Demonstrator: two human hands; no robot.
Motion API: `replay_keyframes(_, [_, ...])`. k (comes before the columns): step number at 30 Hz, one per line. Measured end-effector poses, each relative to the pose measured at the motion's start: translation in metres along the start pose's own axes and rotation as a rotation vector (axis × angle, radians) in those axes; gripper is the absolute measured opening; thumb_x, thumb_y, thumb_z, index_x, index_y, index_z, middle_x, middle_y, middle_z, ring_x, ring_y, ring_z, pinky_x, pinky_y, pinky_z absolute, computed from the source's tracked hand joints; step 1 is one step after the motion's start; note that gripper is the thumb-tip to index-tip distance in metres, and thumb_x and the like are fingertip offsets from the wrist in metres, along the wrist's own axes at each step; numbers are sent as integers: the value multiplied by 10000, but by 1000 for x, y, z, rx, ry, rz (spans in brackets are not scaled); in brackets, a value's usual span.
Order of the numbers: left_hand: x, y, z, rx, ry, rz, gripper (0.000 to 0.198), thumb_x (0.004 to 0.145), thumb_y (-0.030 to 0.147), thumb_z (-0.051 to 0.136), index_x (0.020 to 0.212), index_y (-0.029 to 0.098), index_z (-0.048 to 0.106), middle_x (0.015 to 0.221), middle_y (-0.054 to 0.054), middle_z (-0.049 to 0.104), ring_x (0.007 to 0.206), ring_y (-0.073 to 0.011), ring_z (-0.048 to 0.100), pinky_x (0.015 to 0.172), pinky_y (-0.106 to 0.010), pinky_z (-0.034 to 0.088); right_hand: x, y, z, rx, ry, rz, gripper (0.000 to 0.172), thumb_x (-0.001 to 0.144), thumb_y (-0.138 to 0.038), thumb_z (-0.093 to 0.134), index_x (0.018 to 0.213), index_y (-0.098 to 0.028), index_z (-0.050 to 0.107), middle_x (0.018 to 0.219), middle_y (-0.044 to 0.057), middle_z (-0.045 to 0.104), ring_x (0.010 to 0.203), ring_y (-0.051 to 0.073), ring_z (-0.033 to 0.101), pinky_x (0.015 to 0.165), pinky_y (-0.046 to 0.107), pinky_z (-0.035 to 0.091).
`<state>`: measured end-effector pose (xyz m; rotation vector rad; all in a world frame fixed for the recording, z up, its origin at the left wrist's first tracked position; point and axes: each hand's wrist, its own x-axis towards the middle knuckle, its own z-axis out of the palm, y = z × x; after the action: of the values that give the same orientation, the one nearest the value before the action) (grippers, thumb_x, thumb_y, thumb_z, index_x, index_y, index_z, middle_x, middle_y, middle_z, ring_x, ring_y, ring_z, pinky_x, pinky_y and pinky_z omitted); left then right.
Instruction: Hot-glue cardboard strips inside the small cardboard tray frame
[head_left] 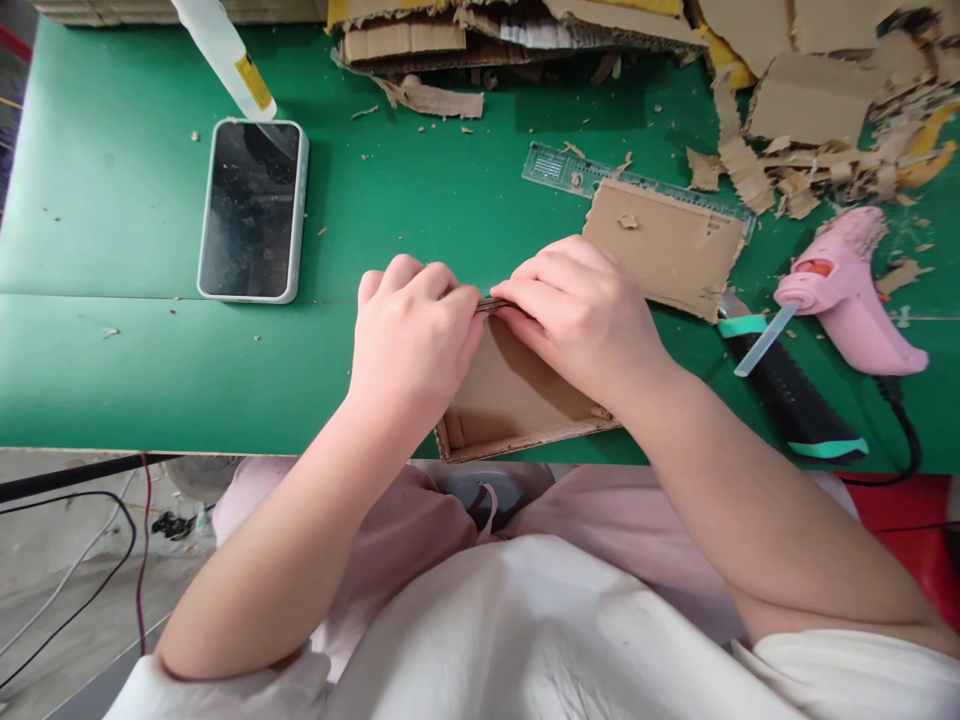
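A shallow cardboard tray [525,385] with low walls lies at the table's front edge, its near side slightly over the edge. My left hand [416,320] is closed on its far wall, fingers curled over the top. Close beside it, my right hand [574,305] pinches the same wall, thumb inside the tray. A dark layered edge shows between the two hands. Most of the far wall is hidden behind my fingers. Just past my right hand lies a flat cardboard piece [664,245], partly over a clear ruler [555,167].
To the right are a pink glue gun [855,290] with its cord and a black-and-green utility knife [802,390]. A phone [253,210] and a white bottle [225,60] stand at the left. Torn cardboard [817,100] and stacked cardboard [405,42] fill the back.
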<state>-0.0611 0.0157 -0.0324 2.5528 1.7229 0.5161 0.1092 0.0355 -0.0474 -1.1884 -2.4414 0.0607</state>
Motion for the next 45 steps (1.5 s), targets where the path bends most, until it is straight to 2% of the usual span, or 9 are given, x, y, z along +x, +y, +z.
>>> replay_keyframes(9, [3, 5, -5, 16, -103, -51, 238, 889, 298, 491, 800, 185, 680, 839, -68, 635, 900, -271, 565, 767, -404, 368, 1, -2, 0, -4, -19, 14, 270, 918, -179, 423, 831, -175, 678, 846, 81, 633, 888, 226, 525, 733, 371, 394])
replay_keyframes(19, [5, 5, -2, 29, -97, -35, 264, 887, 296, 475, 756, 176, 670, 789, -74, 626, 876, -270, 564, 760, -404, 380, -2, 2, -9, 33, -55, -23, 297, 911, -167, 411, 1038, -155, 680, 919, 96, 659, 928, 237, 533, 750, 387, 431])
replay_keyframes(28, [6, 9, -2, 52, -71, -42, 239, 866, 269, 485, 723, 178, 652, 737, -63, 613, 845, -263, 574, 755, -403, 395, 3, -5, -5, -35, -103, 12, 304, 921, -187, 397, 906, -141, 697, 879, 105, 670, 867, 239, 553, 729, 385, 447])
replay_keyframes(33, [8, 10, -2, 42, -100, -50, 239, 870, 271, 475, 745, 183, 659, 763, -69, 615, 874, -267, 572, 772, -409, 398, 1, 3, -11, 80, -70, 2, 282, 906, -188, 427, 1023, -129, 677, 938, 95, 680, 929, 236, 572, 811, 393, 469])
replay_keyframes(36, [9, 9, -2, 42, -127, -50, 226, 865, 285, 487, 778, 182, 669, 774, -71, 611, 903, -283, 570, 786, -421, 396, -2, 12, -23, 164, -12, 65, 271, 901, -210, 463, 1090, -156, 649, 1026, 81, 672, 983, 228, 580, 873, 403, 465])
replay_keyframes(39, [10, 9, -2, 39, -122, -36, 213, 858, 285, 499, 790, 181, 671, 755, -66, 604, 901, -284, 569, 785, -419, 393, -6, 18, -33, 191, -13, 162, 233, 905, -254, 485, 1052, -194, 656, 1013, 63, 672, 979, 228, 592, 868, 409, 468])
replay_keyframes(45, [13, 12, -1, 33, -117, -49, 227, 863, 280, 491, 768, 176, 668, 749, -71, 602, 911, -290, 565, 790, -424, 382, -9, 15, -28, 184, -82, 191, 188, 888, -208, 509, 949, -195, 687, 961, 64, 681, 932, 221, 595, 841, 397, 479])
